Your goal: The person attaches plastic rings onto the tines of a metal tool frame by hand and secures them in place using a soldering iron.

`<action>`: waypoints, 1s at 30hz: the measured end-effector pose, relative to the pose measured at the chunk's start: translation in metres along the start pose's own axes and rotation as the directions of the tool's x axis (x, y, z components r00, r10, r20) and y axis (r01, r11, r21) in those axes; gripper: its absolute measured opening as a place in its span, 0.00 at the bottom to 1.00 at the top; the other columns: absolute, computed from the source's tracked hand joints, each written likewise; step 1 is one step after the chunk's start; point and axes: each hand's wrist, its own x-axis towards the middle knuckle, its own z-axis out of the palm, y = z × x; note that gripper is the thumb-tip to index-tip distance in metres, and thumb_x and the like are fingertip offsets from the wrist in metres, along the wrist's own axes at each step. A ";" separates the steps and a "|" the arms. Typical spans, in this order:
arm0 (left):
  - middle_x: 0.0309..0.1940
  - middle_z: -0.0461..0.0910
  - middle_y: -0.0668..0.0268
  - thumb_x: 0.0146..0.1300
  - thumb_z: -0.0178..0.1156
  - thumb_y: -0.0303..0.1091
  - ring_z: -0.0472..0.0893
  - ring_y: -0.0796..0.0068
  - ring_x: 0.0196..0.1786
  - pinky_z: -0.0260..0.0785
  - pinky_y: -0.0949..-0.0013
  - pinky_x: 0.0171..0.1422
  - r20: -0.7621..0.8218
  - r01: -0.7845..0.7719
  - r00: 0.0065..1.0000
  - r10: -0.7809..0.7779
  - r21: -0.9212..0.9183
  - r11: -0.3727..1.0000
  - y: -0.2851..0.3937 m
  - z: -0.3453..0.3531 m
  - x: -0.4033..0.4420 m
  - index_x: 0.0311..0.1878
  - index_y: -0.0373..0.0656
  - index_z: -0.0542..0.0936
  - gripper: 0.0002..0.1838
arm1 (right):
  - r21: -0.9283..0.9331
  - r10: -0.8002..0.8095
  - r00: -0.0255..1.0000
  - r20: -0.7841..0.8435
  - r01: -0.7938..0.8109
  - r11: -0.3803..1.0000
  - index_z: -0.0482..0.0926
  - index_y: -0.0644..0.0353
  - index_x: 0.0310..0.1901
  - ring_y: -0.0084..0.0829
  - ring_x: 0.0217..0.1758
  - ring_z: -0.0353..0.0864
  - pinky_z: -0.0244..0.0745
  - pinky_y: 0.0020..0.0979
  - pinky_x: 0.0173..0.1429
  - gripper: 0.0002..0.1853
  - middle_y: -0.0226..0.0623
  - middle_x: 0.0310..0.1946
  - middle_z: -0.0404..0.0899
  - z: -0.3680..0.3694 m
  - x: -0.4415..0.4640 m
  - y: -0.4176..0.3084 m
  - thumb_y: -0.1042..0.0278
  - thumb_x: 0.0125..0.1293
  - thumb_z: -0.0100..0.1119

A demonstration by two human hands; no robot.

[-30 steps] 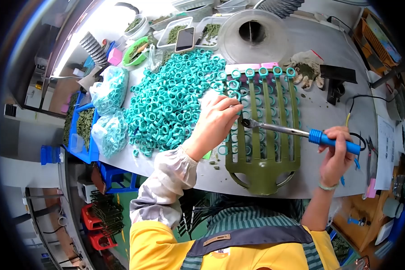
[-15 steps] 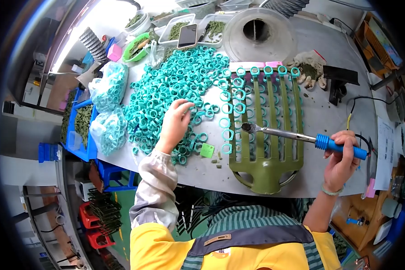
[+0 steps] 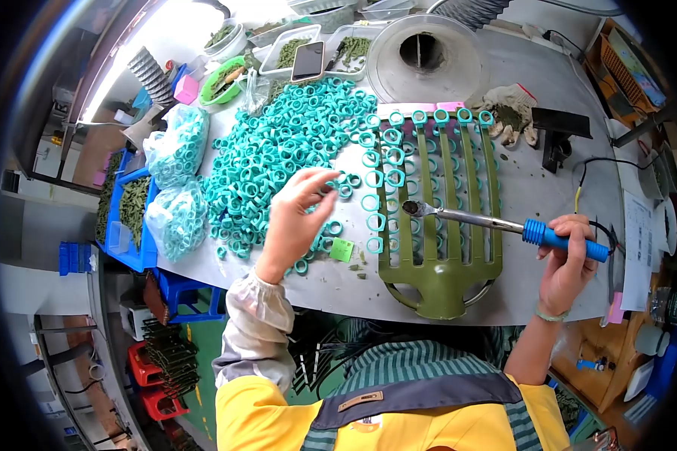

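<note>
My right hand (image 3: 568, 263) is closed around the blue handle of a soldering iron (image 3: 478, 219). Its metal shaft points left, and the spoon-like tip with dark matter in it is over an olive-green slotted frame (image 3: 442, 282). Teal rings (image 3: 396, 178) are lined up along the frame's bars and left side. My left hand (image 3: 297, 214) is at the right edge of a large heap of loose teal rings (image 3: 278, 143). Its fingers are curled toward the thumb; what lies between the tips, if anything, is too small to make out.
A green square tag (image 3: 341, 249) lies by the heap. Bags of rings (image 3: 174, 218) and a blue tray (image 3: 137, 252) are on the left. Behind stand a phone (image 3: 308, 62), tubs of green pieces (image 3: 351, 51) and a round clear cover (image 3: 421, 64). A dirty glove (image 3: 508, 113) lies right.
My left hand has moved right, away from the middle of the heap and toward the frame. The soldering iron stays over the frame in nearly the same place. The whole view has shifted slightly.
</note>
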 end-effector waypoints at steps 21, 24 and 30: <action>0.55 0.81 0.67 0.64 0.66 0.28 0.75 0.58 0.60 0.65 0.57 0.67 0.313 -0.408 0.900 0.305 0.354 0.842 0.019 0.063 0.004 0.55 0.44 0.83 0.16 | 0.044 -0.009 0.997 0.076 0.005 0.999 0.79 0.67 0.34 0.25 0.31 0.78 0.73 0.22 0.23 0.11 0.41 0.38 0.78 -0.006 -0.002 0.011 0.71 0.74 0.53; 0.52 0.81 0.64 0.62 0.64 0.24 0.78 0.59 0.55 0.68 0.60 0.60 0.189 -0.318 0.940 0.283 0.190 0.929 0.021 0.052 0.011 0.52 0.44 0.84 0.14 | 0.055 0.005 0.998 0.061 -0.008 0.998 0.79 0.65 0.31 0.24 0.32 0.78 0.70 0.21 0.20 0.12 0.40 0.36 0.78 -0.007 -0.001 0.005 0.70 0.73 0.53; 0.37 0.75 0.61 0.54 0.65 0.20 0.74 0.57 0.44 0.69 0.58 0.51 0.148 -0.224 0.975 0.168 0.633 0.741 -0.067 -0.004 0.019 0.42 0.45 0.86 0.12 | 0.052 0.011 0.998 0.063 -0.014 0.999 0.79 0.64 0.30 0.23 0.33 0.78 0.68 0.21 0.18 0.12 0.39 0.35 0.78 -0.008 -0.002 -0.001 0.70 0.72 0.54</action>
